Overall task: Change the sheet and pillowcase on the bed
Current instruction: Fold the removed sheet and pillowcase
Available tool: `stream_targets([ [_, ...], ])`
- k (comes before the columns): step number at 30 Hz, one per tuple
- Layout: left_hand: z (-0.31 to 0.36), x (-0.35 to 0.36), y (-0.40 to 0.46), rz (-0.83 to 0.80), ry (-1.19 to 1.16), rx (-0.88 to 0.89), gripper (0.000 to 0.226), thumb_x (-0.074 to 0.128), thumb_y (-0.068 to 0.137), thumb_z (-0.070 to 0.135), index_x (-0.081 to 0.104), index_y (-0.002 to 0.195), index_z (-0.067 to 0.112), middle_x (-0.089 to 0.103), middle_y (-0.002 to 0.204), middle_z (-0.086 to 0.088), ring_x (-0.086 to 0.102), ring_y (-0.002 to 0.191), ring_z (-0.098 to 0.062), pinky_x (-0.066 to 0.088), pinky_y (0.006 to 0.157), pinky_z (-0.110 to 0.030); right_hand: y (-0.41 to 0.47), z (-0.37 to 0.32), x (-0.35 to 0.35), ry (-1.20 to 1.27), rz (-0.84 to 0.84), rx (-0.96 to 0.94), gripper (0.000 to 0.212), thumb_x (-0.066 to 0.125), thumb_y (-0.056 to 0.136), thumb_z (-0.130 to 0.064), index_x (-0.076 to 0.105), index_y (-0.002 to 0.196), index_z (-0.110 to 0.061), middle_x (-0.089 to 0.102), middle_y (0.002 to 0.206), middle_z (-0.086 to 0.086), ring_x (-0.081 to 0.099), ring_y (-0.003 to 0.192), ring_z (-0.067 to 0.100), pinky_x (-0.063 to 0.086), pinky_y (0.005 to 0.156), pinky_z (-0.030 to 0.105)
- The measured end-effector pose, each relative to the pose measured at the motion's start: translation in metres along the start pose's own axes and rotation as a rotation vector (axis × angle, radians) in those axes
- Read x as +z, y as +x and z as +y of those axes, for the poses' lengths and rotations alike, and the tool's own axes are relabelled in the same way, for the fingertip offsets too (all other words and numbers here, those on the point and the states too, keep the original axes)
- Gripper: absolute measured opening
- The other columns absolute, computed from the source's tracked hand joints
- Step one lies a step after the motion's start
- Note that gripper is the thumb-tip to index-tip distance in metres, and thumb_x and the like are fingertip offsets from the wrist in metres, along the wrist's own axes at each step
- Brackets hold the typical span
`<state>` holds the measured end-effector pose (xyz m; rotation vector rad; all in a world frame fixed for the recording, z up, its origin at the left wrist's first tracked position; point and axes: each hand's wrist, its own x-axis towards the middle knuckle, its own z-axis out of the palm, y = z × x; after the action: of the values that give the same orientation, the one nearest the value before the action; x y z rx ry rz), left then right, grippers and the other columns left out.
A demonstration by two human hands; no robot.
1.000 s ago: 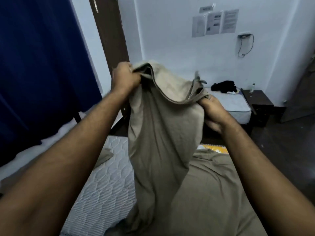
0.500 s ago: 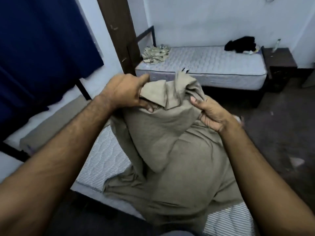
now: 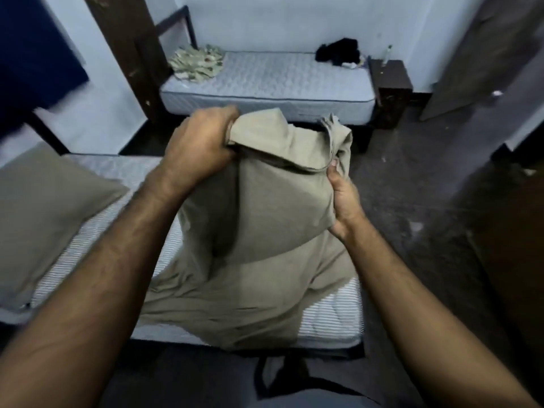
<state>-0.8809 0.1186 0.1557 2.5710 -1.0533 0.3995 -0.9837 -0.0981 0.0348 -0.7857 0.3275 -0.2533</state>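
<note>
Right, both hands are up on the khaki sheet (image 3: 265,207), lifted over the near mattress (image 3: 329,316). The left hand (image 3: 197,148) is fisted tight round one bunched top corner; the right hand (image 3: 343,195) clamps the opposite edge, thumb pressed on the hem, fingers tucked behind the cloth. Between the two hands the top of the sheet sags in a fold. Below the hands the fabric drops and pools on the striped mattress, spilling towards its near edge. Off to the left of the left hand lies a pillow (image 3: 44,201) in a matching khaki case, flat on the same mattress. Beyond the hands, a second bare mattress (image 3: 265,81) runs along the far wall, with crumpled patterned cloth (image 3: 197,61) above the left hand, a dark heap (image 3: 338,53) past the right, and a dark bedside table (image 3: 388,83) just beside it.
</note>
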Motion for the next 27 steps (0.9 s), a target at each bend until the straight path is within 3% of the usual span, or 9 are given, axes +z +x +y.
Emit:
stream_targets([
  [4,0.039,0.041,-0.003,0.068,-0.323,-0.191,0.022,0.073,0.076,0.017,0.061,0.094,0.011,0.070,0.092,-0.008,0.064,0.094,-0.026,0.035,0.068,-0.025,-0.019,-0.037,-0.042,-0.042,-0.019,-0.002,0.045,0.044,0.105,-0.041,0.057,0.137,-0.012,0.060,0.138,0.016,0.056,0.130,0.029,0.038,0.116,0.049],
  [7,0.067,0.071,0.003,-0.036,-0.257,-0.137,0.021,0.070,0.078,0.018,0.065,0.097,0.010,0.073,0.096,-0.012,0.066,0.098,-0.034,0.046,0.076,-0.035,-0.031,-0.059,-0.068,-0.083,-0.101,0.097,0.071,0.045,0.098,-0.057,0.039,0.152,-0.010,0.048,0.150,0.018,0.046,0.139,0.030,0.032,0.119,0.048],
  [9,0.089,0.083,0.010,-0.105,-0.171,-0.051,0.019,0.066,0.077,0.020,0.062,0.095,0.015,0.070,0.092,-0.011,0.065,0.095,-0.038,0.051,0.076,-0.043,-0.037,-0.070,-0.088,-0.166,-0.181,0.127,0.078,0.055,0.092,-0.059,0.043,0.149,-0.007,0.050,0.147,0.020,0.048,0.138,0.032,0.035,0.118,0.047],
  [14,0.137,0.109,0.037,-0.183,-0.072,-0.011,0.023,0.066,0.078,0.027,0.060,0.099,0.021,0.068,0.097,-0.004,0.062,0.098,-0.032,0.045,0.068,-0.036,-0.032,-0.090,-0.146,-0.778,-0.374,0.188,0.056,0.080,0.081,-0.007,0.059,0.133,-0.009,0.068,0.129,0.005,0.064,0.120,0.018,0.052,0.097,0.029],
  [17,0.157,0.133,0.057,-0.282,-0.042,-0.051,0.026,0.065,0.078,0.034,0.061,0.101,0.024,0.070,0.100,-0.004,0.063,0.101,-0.034,0.050,0.072,-0.038,0.003,-0.093,-0.180,-1.140,-0.367,0.156,0.059,0.090,0.072,-0.012,0.065,0.126,-0.013,0.072,0.118,-0.008,0.065,0.108,-0.001,0.048,0.097,0.018],
  [20,0.166,0.158,0.073,-0.370,0.003,-0.171,0.027,0.065,0.080,0.040,0.062,0.104,0.027,0.070,0.107,-0.002,0.063,0.106,-0.032,0.049,0.076,-0.037,0.054,-0.095,-0.206,-1.264,-0.302,0.002,0.041,0.085,0.078,-0.009,0.071,0.115,-0.004,0.072,0.111,0.001,0.060,0.092,-0.007,0.045,0.081,0.006],
  [22,0.169,0.170,0.084,-0.375,-0.055,-0.303,0.037,0.074,0.080,0.043,0.065,0.114,0.030,0.070,0.114,-0.002,0.062,0.113,-0.029,0.048,0.082,-0.034,0.097,-0.098,-0.220,-1.283,-0.306,-0.060,0.032,0.083,0.081,-0.016,0.073,0.109,-0.003,0.073,0.108,0.008,0.063,0.093,0.001,0.049,0.079,0.010],
  [24,0.174,0.178,0.090,-0.360,-0.177,-0.409,0.064,0.086,0.071,0.045,0.063,0.129,0.029,0.068,0.125,0.002,0.058,0.122,-0.021,0.041,0.088,-0.022,0.132,-0.102,-0.226,-1.297,-0.318,-0.066,0.038,0.083,0.080,-0.038,0.073,0.106,-0.013,0.075,0.107,0.006,0.069,0.098,0.014,0.056,0.087,0.029],
  [27,0.187,0.196,0.091,-0.468,-0.162,-0.613,0.090,0.096,0.052,0.044,0.057,0.132,0.028,0.062,0.131,0.000,0.052,0.126,-0.022,0.042,0.096,-0.025,0.162,-0.116,-0.227,-1.128,-0.447,-0.033,0.032,0.076,0.088,-0.016,0.067,0.119,-0.013,0.070,0.117,0.001,0.065,0.100,-0.003,0.051,0.094,0.026],
])
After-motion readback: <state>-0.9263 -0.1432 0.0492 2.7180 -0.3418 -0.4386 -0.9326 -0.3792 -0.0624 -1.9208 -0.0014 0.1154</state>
